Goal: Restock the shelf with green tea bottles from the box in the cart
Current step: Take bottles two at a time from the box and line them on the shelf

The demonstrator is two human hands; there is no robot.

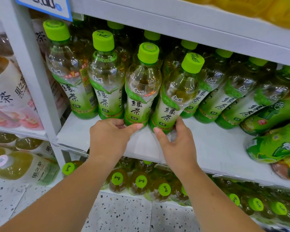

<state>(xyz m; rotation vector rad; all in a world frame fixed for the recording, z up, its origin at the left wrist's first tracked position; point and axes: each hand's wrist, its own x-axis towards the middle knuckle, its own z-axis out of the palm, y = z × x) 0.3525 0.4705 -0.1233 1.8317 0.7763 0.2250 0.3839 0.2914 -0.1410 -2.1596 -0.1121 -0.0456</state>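
Several green tea bottles with lime-green caps stand in rows on a white shelf (216,148). My left hand (109,139) holds the base of one upright bottle (141,91) at the front, thumb across its bottom. My right hand (176,143) grips the base of a neighbouring bottle (176,97), which leans to the right. Both bottles rest on the shelf board near its front edge. The box and the cart are out of view.
The shelf above (191,25) hangs low over the caps. A white upright post (32,72) bounds the left side, with peach tea bottles (10,97) beyond it. Green packs (274,143) lie at the right. More capped bottles (141,181) fill the shelf below.
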